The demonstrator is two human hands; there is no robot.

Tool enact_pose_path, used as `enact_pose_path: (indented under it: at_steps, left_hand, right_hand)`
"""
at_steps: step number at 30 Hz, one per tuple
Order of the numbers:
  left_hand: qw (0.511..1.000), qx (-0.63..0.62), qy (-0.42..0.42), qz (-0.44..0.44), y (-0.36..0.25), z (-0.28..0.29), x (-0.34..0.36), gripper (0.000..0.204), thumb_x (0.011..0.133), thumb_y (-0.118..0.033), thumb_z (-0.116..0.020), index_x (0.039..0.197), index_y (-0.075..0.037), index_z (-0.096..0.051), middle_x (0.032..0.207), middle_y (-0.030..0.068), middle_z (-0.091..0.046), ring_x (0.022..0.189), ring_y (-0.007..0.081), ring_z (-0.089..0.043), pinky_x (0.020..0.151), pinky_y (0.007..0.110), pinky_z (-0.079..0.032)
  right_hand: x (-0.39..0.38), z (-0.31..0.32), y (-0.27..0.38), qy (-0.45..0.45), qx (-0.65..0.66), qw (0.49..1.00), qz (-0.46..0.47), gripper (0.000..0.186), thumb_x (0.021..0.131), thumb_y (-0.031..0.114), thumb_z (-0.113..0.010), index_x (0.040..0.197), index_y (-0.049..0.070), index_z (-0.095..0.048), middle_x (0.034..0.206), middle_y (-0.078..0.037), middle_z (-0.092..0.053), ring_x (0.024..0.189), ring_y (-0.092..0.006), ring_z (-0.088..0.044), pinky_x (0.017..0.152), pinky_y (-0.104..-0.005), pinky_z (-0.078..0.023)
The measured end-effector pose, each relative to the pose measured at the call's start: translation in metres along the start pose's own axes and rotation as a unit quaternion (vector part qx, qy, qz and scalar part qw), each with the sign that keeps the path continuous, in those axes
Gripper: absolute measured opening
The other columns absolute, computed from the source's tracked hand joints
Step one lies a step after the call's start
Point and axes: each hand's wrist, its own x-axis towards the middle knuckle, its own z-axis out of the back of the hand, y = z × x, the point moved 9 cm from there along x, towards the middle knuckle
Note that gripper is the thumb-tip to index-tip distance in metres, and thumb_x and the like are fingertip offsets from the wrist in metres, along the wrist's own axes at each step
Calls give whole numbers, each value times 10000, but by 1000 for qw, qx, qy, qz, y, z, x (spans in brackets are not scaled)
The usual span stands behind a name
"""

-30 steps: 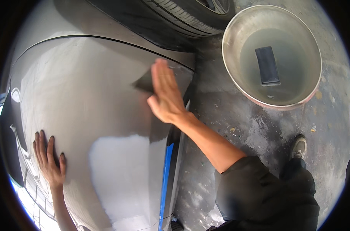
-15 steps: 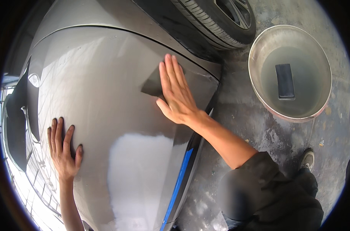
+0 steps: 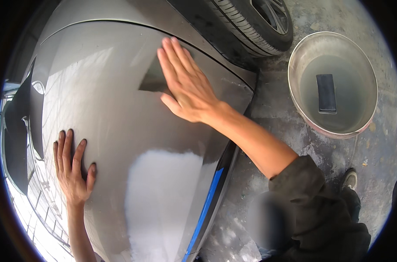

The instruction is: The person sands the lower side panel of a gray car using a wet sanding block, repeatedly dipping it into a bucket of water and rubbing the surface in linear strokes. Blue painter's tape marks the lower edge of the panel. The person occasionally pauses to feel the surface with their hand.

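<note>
Both hands are lying flat with fingers spread: the right hand (image 3: 185, 89) is pressing a dark abrasive sheet (image 3: 151, 79) against the grey car panel (image 3: 111, 122) at the far side, the left hand (image 3: 72, 168) bracing nearer. Wet sanding seems underway; the next stroke calls for even pressure. One basin (image 3: 333, 83) is holding one sanding block (image 3: 326, 93); one tyre (image 3: 251, 22) is showing.

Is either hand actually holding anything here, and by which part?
The right hand presses a dark sheet flat against the grey car panel, its fingers covering the sheet's right part, with no grasp. The left hand rests flat on the panel, holding nothing.
</note>
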Motion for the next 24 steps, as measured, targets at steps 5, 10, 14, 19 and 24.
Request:
enact_pose_path:
  at_steps: [5,10,14,19,24]
  left_hand:
    - [1000,0,-4,3,1,-1,3,514,985,-387,-521,1453,-185,-583,1627,146,-445,1543,381,-350,1272,578,-233]
    - [1000,5,-15,-2,1,-3,2,515,989,-395,-519,1455,-188,-589,1631,143,-442,1546,375,-348,1274,574,-232]
    - [1000,9,-8,-3,1,-5,4,512,996,-395,-516,1458,-188,-588,1632,143,-440,1548,369,-347,1277,569,-233]
    - [1000,17,-15,-13,2,-5,3,515,1014,-411,-503,1473,-189,-576,1633,145,-438,1548,363,-350,1274,565,-245]
    - [998,35,-31,-34,6,-9,-1,543,1034,-441,-458,1512,-196,-543,1639,144,-431,1542,379,-358,1261,601,-249]
  right_hand:
    - [10,3,-7,-26,-13,999,16,857,939,319,-610,1575,-136,-259,1698,-292,-171,1595,-412,-145,1312,-472,-179]
    - [-8,7,-21,-22,16,1000,-15,813,927,267,-549,1574,-138,-267,1703,-272,-182,1587,-408,-178,1307,-471,-201]
    - [-21,7,-29,-3,-5,999,-32,854,943,288,-580,1586,-144,-219,1702,-287,-167,1591,-409,-167,1310,-476,-183]
    - [13,2,-14,-28,-25,999,11,880,949,345,-635,1579,-137,-252,1696,-283,-192,1591,-402,-174,1312,-468,-187]
    - [-25,8,-31,-18,-22,1000,-4,881,921,323,-653,1581,-116,-270,1701,-259,-198,1593,-387,-176,1310,-461,-197]
